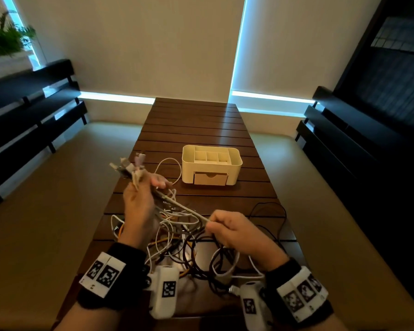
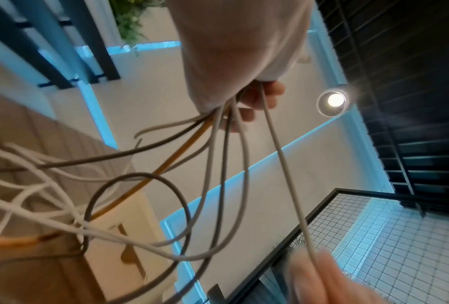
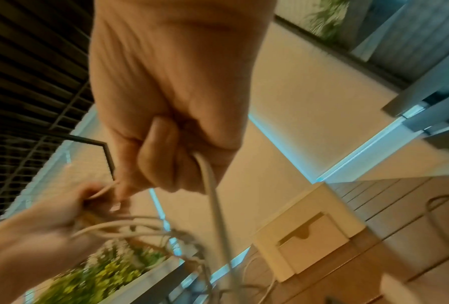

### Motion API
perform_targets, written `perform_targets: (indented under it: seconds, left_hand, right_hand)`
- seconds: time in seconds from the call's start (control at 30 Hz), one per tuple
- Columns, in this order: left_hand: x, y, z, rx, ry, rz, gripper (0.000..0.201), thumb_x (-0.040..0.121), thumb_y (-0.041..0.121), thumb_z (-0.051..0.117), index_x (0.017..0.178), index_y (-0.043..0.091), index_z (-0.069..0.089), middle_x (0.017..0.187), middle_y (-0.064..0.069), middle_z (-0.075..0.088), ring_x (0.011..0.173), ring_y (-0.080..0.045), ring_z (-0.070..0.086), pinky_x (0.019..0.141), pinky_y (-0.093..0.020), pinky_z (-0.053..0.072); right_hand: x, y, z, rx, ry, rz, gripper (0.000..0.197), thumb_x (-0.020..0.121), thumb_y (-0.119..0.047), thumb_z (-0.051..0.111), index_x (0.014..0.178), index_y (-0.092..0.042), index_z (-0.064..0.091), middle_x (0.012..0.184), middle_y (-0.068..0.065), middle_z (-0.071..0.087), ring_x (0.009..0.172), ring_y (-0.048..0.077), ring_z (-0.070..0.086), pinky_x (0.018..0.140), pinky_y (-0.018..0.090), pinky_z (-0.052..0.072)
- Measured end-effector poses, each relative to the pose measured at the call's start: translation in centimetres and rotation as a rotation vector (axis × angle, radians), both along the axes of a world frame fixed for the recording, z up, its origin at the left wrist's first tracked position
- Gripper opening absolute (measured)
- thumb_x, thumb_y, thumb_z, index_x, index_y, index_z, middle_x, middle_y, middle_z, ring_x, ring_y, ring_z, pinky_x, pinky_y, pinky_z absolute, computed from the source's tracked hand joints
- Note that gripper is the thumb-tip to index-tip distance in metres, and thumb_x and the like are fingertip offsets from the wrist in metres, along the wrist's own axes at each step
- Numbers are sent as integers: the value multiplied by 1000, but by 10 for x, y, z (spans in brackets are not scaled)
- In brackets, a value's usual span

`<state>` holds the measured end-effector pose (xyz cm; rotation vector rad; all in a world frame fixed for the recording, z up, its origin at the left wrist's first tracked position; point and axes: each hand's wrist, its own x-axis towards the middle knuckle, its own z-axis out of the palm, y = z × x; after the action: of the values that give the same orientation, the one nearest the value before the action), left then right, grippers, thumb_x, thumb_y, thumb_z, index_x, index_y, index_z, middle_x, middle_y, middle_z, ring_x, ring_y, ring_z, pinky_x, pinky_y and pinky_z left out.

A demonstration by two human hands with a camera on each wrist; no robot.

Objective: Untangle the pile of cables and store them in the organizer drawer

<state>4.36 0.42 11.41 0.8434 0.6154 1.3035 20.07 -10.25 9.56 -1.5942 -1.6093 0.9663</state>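
A tangled pile of cables (image 1: 189, 247), white, black and orange, lies on the near part of the wooden table (image 1: 196, 123). My left hand (image 1: 141, 199) is raised above it and grips a bundle of cable ends (image 1: 129, 167) whose plugs stick up. Several strands hang from that fist (image 2: 234, 107). My right hand (image 1: 232, 229) pinches one white cable (image 1: 184, 207) that runs taut between the two hands (image 3: 210, 185). The cream organizer (image 1: 212, 167) stands farther back, its wooden drawer (image 1: 210, 179) closed.
A loose white cable (image 1: 171, 168) loops between the bundle and the organizer. A black cable (image 1: 273, 211) trails to the right of the pile. Dark benches (image 1: 29, 108) flank the table on both sides. A plant (image 1: 3, 39) sits at far left.
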Motion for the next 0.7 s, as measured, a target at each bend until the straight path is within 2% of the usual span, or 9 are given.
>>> perform_targets:
  seconds: [0.07,0.13,0.2,0.27,0.37,0.47,0.53,0.6,0.7]
  left_hand:
    - [-14,9,10,-57,-147,39,45,97,41,37,57,21,48,47,8,46,45,-8,48,51,-21,47]
    - [-31,21,19,-70,-223,95,50,97,49,34,55,24,46,42,9,38,37,-4,34,39,-16,33]
    - [-50,33,24,-28,-241,122,51,95,53,33,56,24,47,41,9,34,35,-3,26,37,-16,21]
    - [-63,42,24,22,-218,136,47,93,54,38,57,24,47,42,8,33,35,-4,23,38,-17,19]
    - [-67,42,20,156,29,74,36,78,54,59,59,23,57,45,10,40,37,-2,27,38,-17,21]
    - [-45,25,13,315,417,-104,5,71,27,68,66,25,69,58,12,63,48,1,51,45,-12,36]
    - [-24,10,6,364,571,-229,16,71,7,70,79,20,71,79,15,73,70,0,65,62,-17,48]
    - [-3,-5,2,406,641,-391,20,70,14,72,90,14,72,93,9,74,80,-3,66,67,-19,50]
    - [17,-21,-6,405,666,-524,17,80,22,66,85,5,69,69,-1,66,56,-3,56,54,-14,44]
  right_hand:
    - [26,-9,-2,-95,-2,8,18,94,-20,49,78,-18,57,54,-10,49,44,0,40,46,13,33]
    - [54,-18,-10,-133,-18,-48,21,94,-20,50,75,-19,59,50,-12,53,43,-1,43,48,14,34]
    - [78,-26,-18,-156,-68,-106,23,93,-21,53,71,-21,60,52,-12,54,46,-2,46,51,15,36]
    - [94,-33,-23,-122,-117,-185,23,91,-20,56,69,-22,62,62,-10,57,55,-2,50,60,18,39]
    - [96,-33,-17,51,-43,-349,28,90,-16,57,64,-26,62,65,-9,57,60,0,50,64,21,39]
    - [74,-20,7,168,-130,-311,21,90,-20,57,71,-28,62,69,-7,60,64,3,52,64,18,42]
    - [51,-9,25,217,-224,-216,15,89,-22,57,76,-26,63,67,-11,58,61,-2,51,61,12,41]
    - [31,1,37,268,-324,-142,12,90,-23,56,81,-22,63,64,-14,54,58,-1,49,59,10,39]
    - [14,13,44,359,-372,-148,14,92,-19,54,79,-22,59,62,-18,48,56,-1,44,55,10,35]
